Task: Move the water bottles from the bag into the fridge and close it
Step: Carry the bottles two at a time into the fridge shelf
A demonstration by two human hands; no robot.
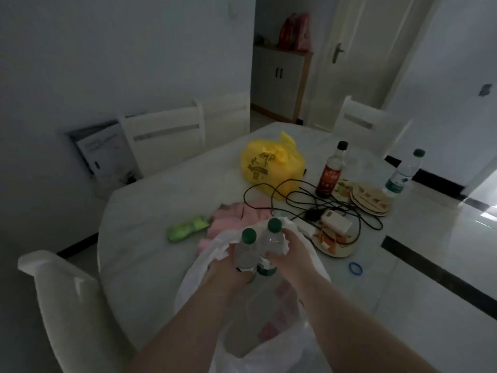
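Observation:
Two clear water bottles with green caps stand upright side by side above the mouth of a white plastic bag (279, 354) on the table. My left hand (223, 273) grips the left bottle (246, 251) low on its body. My right hand (289, 247) wraps the right bottle (273, 239). A third water bottle (402, 173) stands at the table's far right edge. More bottles show dimly through the bag. No fridge is in view.
On the round white table (150, 211) lie a yellow bag (271, 164), a dark sauce bottle (330, 170), black cables with a white charger (336, 219), plates (371, 200), pink cloth (234, 219) and a green packet (187, 228). White chairs (161, 138) surround it.

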